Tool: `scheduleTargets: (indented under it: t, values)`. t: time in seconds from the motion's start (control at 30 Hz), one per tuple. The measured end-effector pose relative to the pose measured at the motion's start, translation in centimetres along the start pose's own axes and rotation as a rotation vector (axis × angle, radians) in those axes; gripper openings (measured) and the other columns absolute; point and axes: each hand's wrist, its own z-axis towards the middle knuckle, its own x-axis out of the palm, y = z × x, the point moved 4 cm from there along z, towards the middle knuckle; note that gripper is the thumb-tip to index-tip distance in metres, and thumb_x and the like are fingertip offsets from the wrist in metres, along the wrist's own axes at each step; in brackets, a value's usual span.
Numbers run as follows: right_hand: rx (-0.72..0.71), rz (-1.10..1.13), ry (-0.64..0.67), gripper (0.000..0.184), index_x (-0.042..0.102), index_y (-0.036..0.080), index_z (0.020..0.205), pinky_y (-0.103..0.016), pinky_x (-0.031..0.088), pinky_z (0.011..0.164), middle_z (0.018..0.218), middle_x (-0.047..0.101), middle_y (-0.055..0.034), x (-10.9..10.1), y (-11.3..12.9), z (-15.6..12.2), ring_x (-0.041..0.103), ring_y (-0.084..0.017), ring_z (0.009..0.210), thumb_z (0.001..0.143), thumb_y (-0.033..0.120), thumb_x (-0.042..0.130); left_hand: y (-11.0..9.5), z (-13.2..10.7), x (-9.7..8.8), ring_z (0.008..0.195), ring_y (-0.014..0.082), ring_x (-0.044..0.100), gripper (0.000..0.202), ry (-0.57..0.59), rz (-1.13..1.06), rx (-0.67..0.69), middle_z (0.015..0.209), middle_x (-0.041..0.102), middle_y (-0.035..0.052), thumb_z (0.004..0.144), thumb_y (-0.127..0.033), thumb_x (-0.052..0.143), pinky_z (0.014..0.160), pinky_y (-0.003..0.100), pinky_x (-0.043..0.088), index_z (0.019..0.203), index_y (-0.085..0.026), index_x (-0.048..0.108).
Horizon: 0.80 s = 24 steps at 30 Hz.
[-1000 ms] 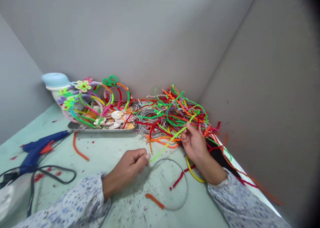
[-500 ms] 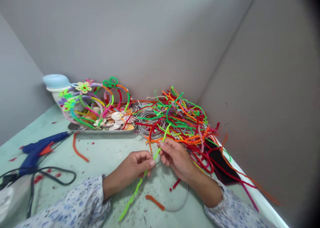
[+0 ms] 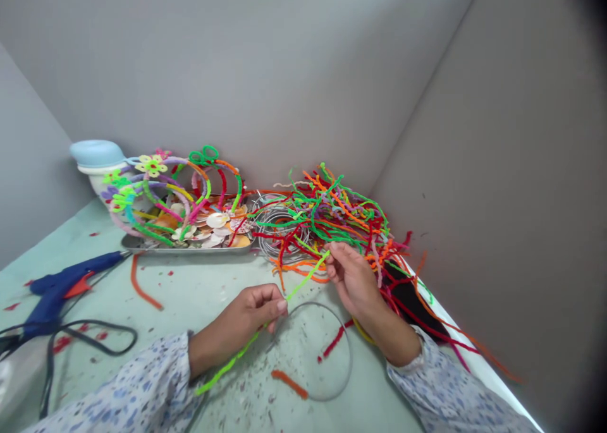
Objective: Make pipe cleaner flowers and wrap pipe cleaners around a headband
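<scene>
My left hand is closed in a pinch on a lime-green pipe cleaner and on the thin wire ring lying on the table. My right hand pinches the far end of the same green pipe cleaner, just in front of the tangled pile of coloured pipe cleaners. The green strand runs slantwise between both hands and trails down past my left wrist.
A metal tray with shells and pipe-cleaner headbands stands at the back left. A blue glue gun with its black cord lies at the left. Loose orange pieces lie on the green tabletop. Grey walls close the corner.
My right hand moved back toward the pile, stretching the green pipe cleaner tauter between the hands. The left hand stayed on the ring.
</scene>
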Motion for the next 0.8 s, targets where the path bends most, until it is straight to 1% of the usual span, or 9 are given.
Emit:
scheduleTargets:
  t: [0.17,0.23,0.3,0.4,0.5,0.57,0.67,0.73,0.8]
  values:
    - [0.0,0.023,-0.046,0.02,0.062,0.017,0.073,-0.013,0.033,0.038,0.054,0.053,0.0059,0.2,0.0,-0.3,0.047,-0.004,0.043,0.072,0.034,0.072,0.0,0.2,0.0,0.051,0.0073,0.038,0.031,-0.002,-0.024,0.048,0.056,0.043,-0.0065,0.079,-0.042,0.061,0.05,0.02,0.026,0.067,-0.016,0.048]
    - [0.006,0.059,-0.069,0.02,0.061,0.017,0.073,-0.013,0.034,0.038,0.054,0.052,0.0063,0.2,0.0,-0.3,0.046,-0.004,0.043,0.071,0.033,0.073,0.0,0.2,-0.2,0.048,0.007,0.035,0.031,-0.03,-0.028,0.039,0.053,0.044,-0.0068,0.079,-0.042,0.06,0.048,0.02,0.024,0.067,-0.016,0.048]
    - [0.01,0.069,-0.053,0.02,0.061,0.017,0.073,-0.013,0.035,0.039,0.056,0.053,0.006,0.3,0.1,-0.2,0.048,-0.004,0.044,0.071,0.033,0.074,0.1,0.2,-0.3,0.044,0.0067,0.031,0.031,-0.057,-0.036,0.013,0.051,0.045,-0.0069,0.08,-0.043,0.059,0.046,0.02,0.02,0.068,-0.017,0.049]
    - [0.07,-0.005,0.094,0.02,0.062,0.018,0.077,-0.014,0.036,0.04,0.064,0.059,0.0034,0.9,-0.3,-0.5,0.05,-0.005,0.047,0.076,0.036,0.069,0.1,0.2,-0.4,0.043,0.0066,0.028,0.03,-0.076,-0.058,-0.002,0.05,0.047,-0.0064,0.082,-0.044,0.056,0.045,0.02,0.018,0.072,-0.016,0.052]
    - [0.201,-0.112,0.263,0.023,0.064,0.018,0.088,-0.014,0.033,0.039,0.065,0.061,0.0025,1.9,-1.5,-1.6,0.05,-0.005,0.045,0.078,0.039,0.066,0.1,0.1,-0.3,0.045,0.0068,0.029,0.03,-0.059,-0.068,0.028,0.051,0.048,-0.0057,0.083,-0.043,0.056,0.046,0.02,0.019,0.073,-0.015,0.053]
    - [0.257,-0.177,0.334,0.025,0.066,0.017,0.091,-0.014,0.034,0.039,0.061,0.06,0.0031,2.6,-2.2,-2.4,0.05,-0.005,0.044,0.077,0.039,0.068,0.0,0.1,-0.1,0.046,0.0069,0.031,0.03,-0.035,-0.063,0.057,0.052,0.048,-0.0054,0.083,-0.042,0.057,0.047,0.02,0.02,0.071,-0.015,0.052]
    - [0.273,-0.217,0.394,0.025,0.068,0.014,0.084,-0.014,0.037,0.041,0.059,0.061,0.0017,3.2,-2.7,-3.2,0.052,-0.005,0.045,0.077,0.038,0.068,0.0,0.0,0.1,0.047,0.0073,0.033,0.031,-0.016,-0.046,0.081,0.054,0.05,-0.0044,0.083,-0.043,0.057,0.048,0.021,0.023,0.07,-0.015,0.052]
    - [0.264,-0.165,0.371,0.026,0.068,0.013,0.08,-0.015,0.038,0.041,0.06,0.062,0.0007,3.1,-2.4,-2.9,0.054,-0.006,0.045,0.077,0.039,0.068,-0.1,-0.1,0.1,0.049,0.0079,0.036,0.033,-0.035,-0.062,0.088,0.058,0.053,-0.0022,0.086,-0.045,0.052,0.049,0.021,0.024,0.073,-0.015,0.054]
    - [0.212,-0.052,0.261,0.024,0.067,0.014,0.078,-0.015,0.038,0.039,0.059,0.061,0.0015,2.3,-1.4,-1.9,0.052,-0.006,0.043,0.076,0.038,0.069,-0.2,-0.1,-0.1,0.049,0.0084,0.037,0.037,-0.075,-0.087,0.081,0.064,0.056,-0.0002,0.089,-0.048,0.043,0.047,0.021,0.025,0.081,-0.014,0.057]
